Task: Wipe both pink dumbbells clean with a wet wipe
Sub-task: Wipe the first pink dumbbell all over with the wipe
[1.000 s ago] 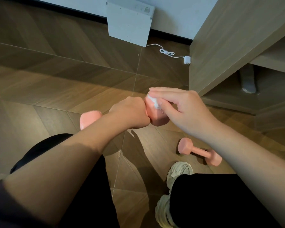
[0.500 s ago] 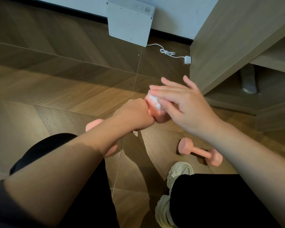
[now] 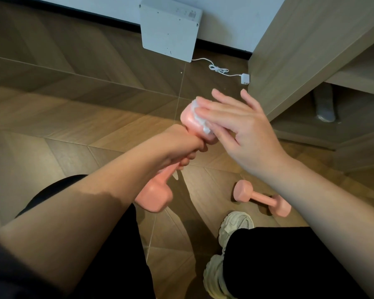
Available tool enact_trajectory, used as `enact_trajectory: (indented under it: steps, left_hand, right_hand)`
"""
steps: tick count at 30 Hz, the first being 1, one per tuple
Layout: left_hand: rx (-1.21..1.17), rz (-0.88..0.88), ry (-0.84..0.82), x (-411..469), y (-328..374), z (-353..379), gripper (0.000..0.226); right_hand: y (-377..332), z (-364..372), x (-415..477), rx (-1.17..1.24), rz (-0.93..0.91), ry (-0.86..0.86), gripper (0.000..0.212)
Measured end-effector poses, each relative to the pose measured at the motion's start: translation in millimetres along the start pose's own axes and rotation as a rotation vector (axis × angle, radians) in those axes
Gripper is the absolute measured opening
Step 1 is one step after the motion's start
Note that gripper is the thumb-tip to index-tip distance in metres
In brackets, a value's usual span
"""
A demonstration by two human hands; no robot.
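Left hand (image 3: 178, 144) is wrapped tight round the handle of the held dumbbell (image 3: 154, 195), which is tilted: one head at 11 o'clock from my fist, the other at 7 o'clock, over my left thigh. Right hand (image 3: 242, 126) is flat with the fingers straight, gripping nothing, just pressing the wet wipe (image 3: 200, 120) onto the upper head. Second dumbbell (image 3: 261, 198) lies on the floor (image 3: 84, 117) at 4 o'clock from my hands, untouched, just beyond my shoe (image 3: 235, 225).

My read: mid-wipe on the first head, task well short of half.

Risks:
- The wipe is pinned, not pinched. One fast stroke over the head's edge and it peels off and drops to the floor, then I'm spreading dirt.
- Handle is held one-handed. If moisture runs down it, my grip goes slick and the weight falls towards my thigh or shoe.
- The handle under my fist is covered. Easy to skip unless I regrip.
- The white cable (image 3: 218, 69) at 12 o'clock is well apart, no issue.
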State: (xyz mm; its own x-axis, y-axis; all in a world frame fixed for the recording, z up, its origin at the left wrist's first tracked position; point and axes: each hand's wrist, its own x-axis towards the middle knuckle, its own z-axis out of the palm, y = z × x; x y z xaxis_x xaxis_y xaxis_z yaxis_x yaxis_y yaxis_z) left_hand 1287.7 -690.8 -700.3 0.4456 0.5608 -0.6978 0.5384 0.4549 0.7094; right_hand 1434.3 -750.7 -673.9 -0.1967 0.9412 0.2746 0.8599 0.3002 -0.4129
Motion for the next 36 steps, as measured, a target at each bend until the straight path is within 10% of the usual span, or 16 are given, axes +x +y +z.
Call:
enact_trajectory:
  steps: [9, 36]
  left_hand:
    - [-0.555, 0.045, -0.047, -6, 7, 14, 0.017]
    - [-0.627, 0.046, -0.273, -12, 8, 13, 0.031]
  right_hand:
    - [-1, 0, 2, 0.042, 0.089, 0.168, 0.033]
    - [-3, -9, 8, 0.482, 0.219, 0.149, 0.033]
